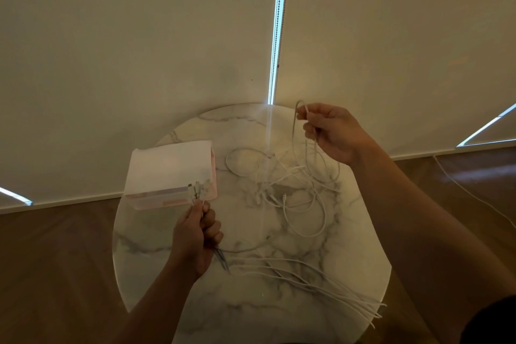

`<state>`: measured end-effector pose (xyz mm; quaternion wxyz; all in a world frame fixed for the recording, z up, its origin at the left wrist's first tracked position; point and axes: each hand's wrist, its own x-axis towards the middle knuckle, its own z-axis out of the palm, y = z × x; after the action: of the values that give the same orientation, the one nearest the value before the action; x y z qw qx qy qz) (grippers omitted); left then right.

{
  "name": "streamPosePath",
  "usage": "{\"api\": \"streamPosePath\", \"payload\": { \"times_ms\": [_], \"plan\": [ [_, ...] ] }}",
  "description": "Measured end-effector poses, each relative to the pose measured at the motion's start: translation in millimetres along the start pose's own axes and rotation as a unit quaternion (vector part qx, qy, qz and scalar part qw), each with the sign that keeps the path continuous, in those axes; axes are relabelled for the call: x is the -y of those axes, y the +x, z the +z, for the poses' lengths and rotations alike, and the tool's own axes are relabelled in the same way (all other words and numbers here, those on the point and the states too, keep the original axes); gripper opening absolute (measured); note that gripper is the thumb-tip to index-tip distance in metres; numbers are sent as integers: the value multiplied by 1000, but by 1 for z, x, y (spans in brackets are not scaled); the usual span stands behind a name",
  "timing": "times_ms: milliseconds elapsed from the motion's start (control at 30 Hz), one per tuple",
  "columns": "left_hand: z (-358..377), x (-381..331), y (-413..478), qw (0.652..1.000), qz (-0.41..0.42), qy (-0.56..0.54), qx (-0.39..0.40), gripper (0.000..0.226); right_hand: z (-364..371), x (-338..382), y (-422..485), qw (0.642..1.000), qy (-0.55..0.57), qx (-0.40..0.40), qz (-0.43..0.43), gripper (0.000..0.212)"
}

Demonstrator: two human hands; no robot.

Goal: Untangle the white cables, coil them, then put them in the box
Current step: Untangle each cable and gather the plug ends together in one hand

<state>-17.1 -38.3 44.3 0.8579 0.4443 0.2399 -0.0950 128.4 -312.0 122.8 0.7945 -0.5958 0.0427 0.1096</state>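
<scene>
Several white cables [293, 184] lie tangled in loops on the round marble table [156, 254]. My left hand [195, 240] grips a bunch of cable ends, their plugs [196, 190] sticking up in front of the box. Those cables trail from under the hand to the table's right front edge [335, 288]. My right hand [332, 131] is raised above the tangle and pinches one cable, which arcs over my fingers [300, 103] and hangs down into the tangle. The pale pink box [156, 173] stands open at the table's left, just beyond my left hand.
Light roller blinds fill the background, with a bead chain [276, 36] hanging in the bright gap between them. Wooden floor surrounds the table. Another thin white cable [474, 198] runs across the floor at the right.
</scene>
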Motion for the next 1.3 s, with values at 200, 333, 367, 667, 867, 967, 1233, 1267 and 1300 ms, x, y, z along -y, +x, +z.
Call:
{"api": "streamPosePath", "payload": {
  "times_ms": [200, 333, 367, 667, 867, 967, 1233, 1267, 1300],
  "plan": [
    [0, 1, 1, 1000, -1, -1, 4, 36, -10, -10, -1, 994, -81, -24, 74, 29],
    [-3, 2, 2, 1000, -5, -3, 2, 36, -1, -6, -9, 999, -38, 20, -23, 24],
    [-3, 3, 2, 1000, -5, -3, 2, 36, 2, 1, -10, 998, -16, 29, -47, 23],
    [-7, -4, 4, 1000, 2, -18, 1, 37, -47, -63, -32, 957, -166, -209, 110, 14],
    [-7, -7, 5, 1000, 15, -20, -18, 37, -68, -124, -82, 779, -484, -369, 151, 32],
    [0, -6, 6, 1000, 21, -14, -15, 37, 3, -124, -101, 843, -489, -214, -71, 13],
    [9, -13, 2, 998, 61, -2, -19, 38, 101, -155, -134, 871, -442, 157, -147, 17],
    [8, -14, 2, 998, 62, -3, -21, 38, 100, -158, -133, 870, -443, 151, -156, 15],
    [7, -13, 1, 998, 61, -5, -22, 37, 100, -158, -134, 867, -448, 146, -161, 13]
  ]
}}
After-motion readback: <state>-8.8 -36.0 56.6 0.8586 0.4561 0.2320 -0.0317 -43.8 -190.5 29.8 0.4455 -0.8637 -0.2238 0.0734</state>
